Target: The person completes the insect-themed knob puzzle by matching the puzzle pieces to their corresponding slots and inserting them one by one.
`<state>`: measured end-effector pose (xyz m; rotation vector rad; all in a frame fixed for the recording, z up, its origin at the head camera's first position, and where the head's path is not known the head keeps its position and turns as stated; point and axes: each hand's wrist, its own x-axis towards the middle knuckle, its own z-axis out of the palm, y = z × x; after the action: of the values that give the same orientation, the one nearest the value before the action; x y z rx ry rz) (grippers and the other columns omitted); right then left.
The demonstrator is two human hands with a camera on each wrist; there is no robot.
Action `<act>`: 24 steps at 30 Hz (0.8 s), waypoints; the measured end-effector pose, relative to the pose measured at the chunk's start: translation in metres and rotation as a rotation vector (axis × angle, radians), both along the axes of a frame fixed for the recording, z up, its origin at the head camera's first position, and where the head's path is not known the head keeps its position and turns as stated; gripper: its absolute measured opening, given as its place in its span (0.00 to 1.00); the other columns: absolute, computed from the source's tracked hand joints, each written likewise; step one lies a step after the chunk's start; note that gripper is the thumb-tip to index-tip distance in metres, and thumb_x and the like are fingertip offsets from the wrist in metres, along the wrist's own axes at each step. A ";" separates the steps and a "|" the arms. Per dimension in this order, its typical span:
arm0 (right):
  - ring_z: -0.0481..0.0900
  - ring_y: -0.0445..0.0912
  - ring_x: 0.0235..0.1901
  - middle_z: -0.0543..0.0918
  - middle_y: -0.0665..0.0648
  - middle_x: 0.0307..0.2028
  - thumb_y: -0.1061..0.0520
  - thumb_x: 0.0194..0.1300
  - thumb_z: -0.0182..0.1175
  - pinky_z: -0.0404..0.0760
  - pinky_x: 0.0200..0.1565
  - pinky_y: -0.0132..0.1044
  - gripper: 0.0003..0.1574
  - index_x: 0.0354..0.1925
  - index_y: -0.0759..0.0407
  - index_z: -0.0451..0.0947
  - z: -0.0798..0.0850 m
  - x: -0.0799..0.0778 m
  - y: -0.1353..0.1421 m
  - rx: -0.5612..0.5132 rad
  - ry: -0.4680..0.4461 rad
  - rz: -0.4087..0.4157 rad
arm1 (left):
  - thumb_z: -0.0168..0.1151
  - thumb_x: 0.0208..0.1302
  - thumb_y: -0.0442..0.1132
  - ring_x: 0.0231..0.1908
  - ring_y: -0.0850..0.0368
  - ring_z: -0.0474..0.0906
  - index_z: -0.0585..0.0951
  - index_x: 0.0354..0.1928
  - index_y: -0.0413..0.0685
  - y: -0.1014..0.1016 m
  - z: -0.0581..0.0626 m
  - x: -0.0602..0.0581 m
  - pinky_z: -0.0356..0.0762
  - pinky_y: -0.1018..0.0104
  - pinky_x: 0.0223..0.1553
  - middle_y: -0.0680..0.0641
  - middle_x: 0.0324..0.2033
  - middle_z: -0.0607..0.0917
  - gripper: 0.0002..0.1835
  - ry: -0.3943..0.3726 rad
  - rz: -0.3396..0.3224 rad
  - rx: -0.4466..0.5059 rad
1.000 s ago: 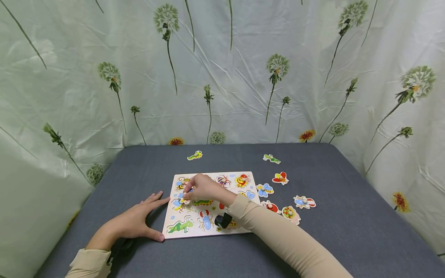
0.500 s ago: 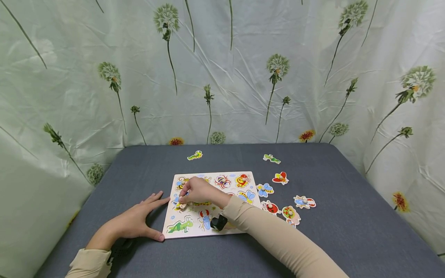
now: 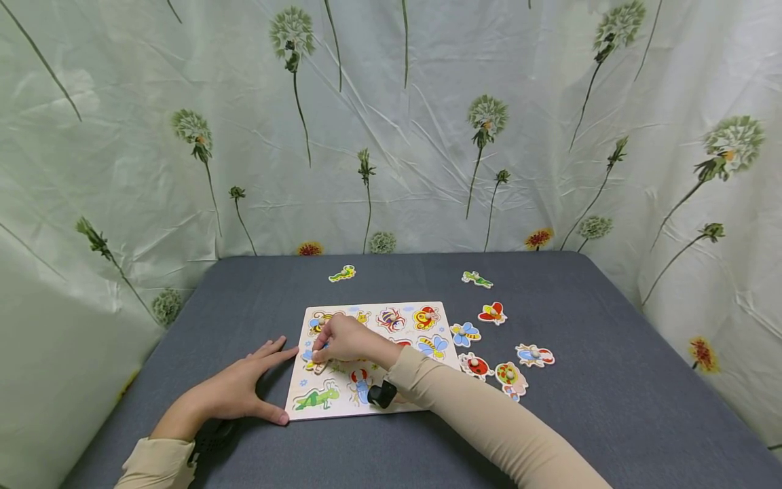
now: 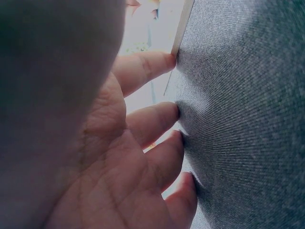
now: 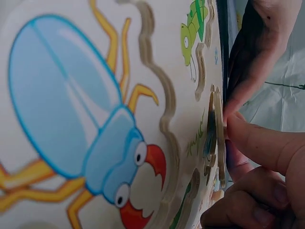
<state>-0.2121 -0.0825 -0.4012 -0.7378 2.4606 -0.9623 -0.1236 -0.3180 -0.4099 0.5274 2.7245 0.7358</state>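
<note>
A wooden insect puzzle board (image 3: 341,406) lies on the dark grey table. My right hand (image 3: 343,339) is over its left side, thumb and fingers pinching a puzzle piece (image 5: 220,138) right at a recess in the middle row. The piece shows edge-on in the right wrist view; its picture is mostly hidden by the fingers. My left hand (image 3: 238,384) rests with fingers spread, thumb and index fingertips at the board's left edge. In the left wrist view, the fingertips (image 4: 169,112) press down on the cloth. A blue beetle picture (image 5: 71,100) fills a recess near the right wrist.
Right of the board lie loose knobbed pieces: a ladybug (image 3: 476,365), a bee (image 3: 466,334), a red butterfly (image 3: 492,313), a blue beetle (image 3: 535,355) and an overlapping round one (image 3: 510,377). Two green pieces (image 3: 343,273) (image 3: 477,279) lie behind. A flowered curtain (image 3: 391,136) hangs beyond.
My right hand has shifted slightly left and down with the piece, which now sits close over the left middle-row recess. The left hand has not moved.
</note>
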 end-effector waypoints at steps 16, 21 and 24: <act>0.66 0.36 0.25 0.81 0.41 0.28 0.56 0.67 0.77 0.63 0.27 0.27 0.05 0.34 0.55 0.92 -0.001 0.002 0.000 0.015 0.040 0.025 | 0.88 0.46 0.61 0.81 0.20 0.50 0.65 0.84 0.56 0.000 -0.001 -0.001 0.56 0.16 0.71 0.30 0.84 0.55 0.63 0.001 0.009 -0.016; 0.66 0.36 0.25 0.81 0.41 0.26 0.56 0.67 0.77 0.63 0.28 0.27 0.05 0.33 0.55 0.92 0.000 0.003 0.000 0.012 0.038 0.023 | 0.88 0.45 0.61 0.81 0.21 0.50 0.65 0.84 0.56 0.000 -0.001 -0.001 0.56 0.16 0.71 0.30 0.84 0.56 0.63 0.002 0.011 -0.012; 0.67 0.36 0.25 0.81 0.41 0.26 0.56 0.67 0.77 0.63 0.28 0.27 0.06 0.33 0.55 0.92 0.001 0.002 0.000 0.016 0.040 0.025 | 0.88 0.45 0.61 0.81 0.21 0.50 0.65 0.84 0.55 0.000 0.000 -0.001 0.56 0.16 0.72 0.30 0.84 0.56 0.63 0.003 0.010 -0.011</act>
<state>-0.2098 -0.0826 -0.4005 -0.7876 2.4843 -0.9266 -0.1242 -0.3177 -0.4104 0.5131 2.7346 0.7227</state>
